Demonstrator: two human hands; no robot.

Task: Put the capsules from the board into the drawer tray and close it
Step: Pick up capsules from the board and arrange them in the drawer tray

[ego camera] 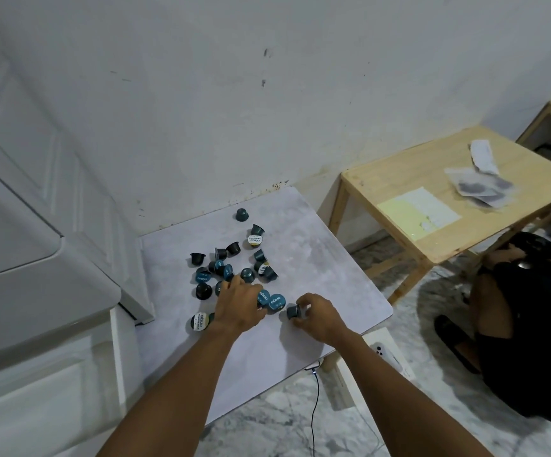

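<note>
Several dark and blue-lidded coffee capsules (231, 265) lie scattered on a pale marbled board (317, 275). My left hand (239, 306) lies over the near part of the pile, its fingers curled around blue-lidded capsules (269, 300). My right hand (317, 316) pinches a single dark capsule (293, 311) between thumb and fingers at the board's near right. One capsule (241, 214) stands alone at the far side. A white-lidded capsule (198, 321) sits just left of my left wrist. No drawer tray is in sight.
A white cabinet (36, 291) stands at the left, touching the board. To the right is a wooden table (432, 232) with papers, and a person in black sits on the floor beside it. A cable (315, 400) hangs below the board's near edge.
</note>
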